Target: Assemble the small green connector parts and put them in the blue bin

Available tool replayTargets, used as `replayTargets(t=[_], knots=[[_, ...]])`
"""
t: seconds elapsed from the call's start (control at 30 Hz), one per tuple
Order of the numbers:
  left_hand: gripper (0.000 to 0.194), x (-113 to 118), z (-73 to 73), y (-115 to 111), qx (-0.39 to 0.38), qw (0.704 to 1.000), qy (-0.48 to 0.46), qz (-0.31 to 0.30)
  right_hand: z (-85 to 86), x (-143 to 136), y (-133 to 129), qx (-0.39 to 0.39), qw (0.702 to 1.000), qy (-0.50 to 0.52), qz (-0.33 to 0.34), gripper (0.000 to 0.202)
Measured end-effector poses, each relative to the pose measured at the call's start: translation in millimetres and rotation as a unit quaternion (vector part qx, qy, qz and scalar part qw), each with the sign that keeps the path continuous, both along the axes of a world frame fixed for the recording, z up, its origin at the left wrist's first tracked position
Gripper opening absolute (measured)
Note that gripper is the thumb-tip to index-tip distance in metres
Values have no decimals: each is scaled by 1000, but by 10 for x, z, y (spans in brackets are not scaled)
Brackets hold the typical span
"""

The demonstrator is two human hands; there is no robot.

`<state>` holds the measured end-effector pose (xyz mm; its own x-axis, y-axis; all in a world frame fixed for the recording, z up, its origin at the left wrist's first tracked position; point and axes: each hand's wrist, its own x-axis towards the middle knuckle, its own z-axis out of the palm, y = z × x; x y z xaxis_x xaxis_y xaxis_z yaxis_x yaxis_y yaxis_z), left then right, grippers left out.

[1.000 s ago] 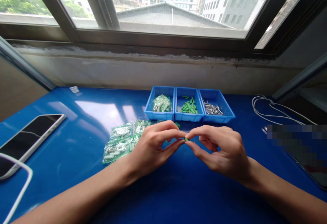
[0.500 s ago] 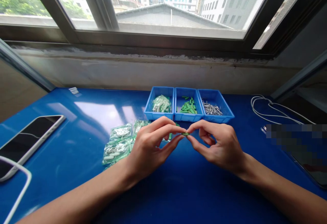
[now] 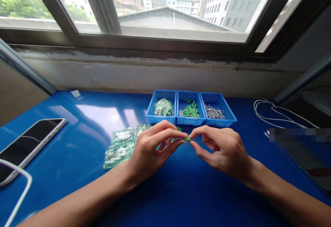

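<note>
A small green piece (image 3: 187, 139) is pinched between both hands above the blue table. My left hand (image 3: 157, 144) grips its left end between thumb and forefinger. From the other side, the thumb and forefinger of my right hand (image 3: 222, 147) close on its right end. Just beyond the hands stand three blue bins: the left bin (image 3: 161, 119) holds clear and green plastic packets, the middle bin (image 3: 190, 120) green pieces, the right bin (image 3: 221, 120) thin metal parts. Clear green-edged packets (image 3: 117, 153) lie beside my left hand, which partly hides them.
On the left of the blue table (image 3: 85, 165) lie a phone (image 3: 28, 144) and a white cable (image 3: 22, 171). Another white cable (image 3: 279, 111) is coiled at the right, near a dark, partly blurred device (image 3: 314, 171). A window frame (image 3: 160, 44) runs behind the table.
The view has tilted up slightly. Both hands keep their pinch on the green piece, and more of its length shows between the fingertips.
</note>
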<state>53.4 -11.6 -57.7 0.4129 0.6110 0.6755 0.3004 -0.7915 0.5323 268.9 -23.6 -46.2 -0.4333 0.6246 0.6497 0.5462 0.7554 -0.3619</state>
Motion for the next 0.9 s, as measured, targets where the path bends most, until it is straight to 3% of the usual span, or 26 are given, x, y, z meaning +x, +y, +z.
replayTargets(t=[0.17,0.37,0.47,0.63,0.8,0.9], knots=[[13,-33,46,22,27,999,13,19,-38,22,42,-20,1000,-18,2,7],[16,-67,77,76,-43,995,-47,72,151,177,325,28,986,-87,-140,12],[15,-57,79,73,-68,994,-48,70,193,187,406,9,970,-164,-182,21],[16,-36,86,62,-96,993,-42,62,39,0,257,-96,962,-241,-83,22],[16,-27,85,63,-109,992,-35,53,-135,-134,240,-125,952,-265,-88,32],[17,-30,71,67,-114,992,-33,51,-195,-143,298,-121,951,-267,-97,28]])
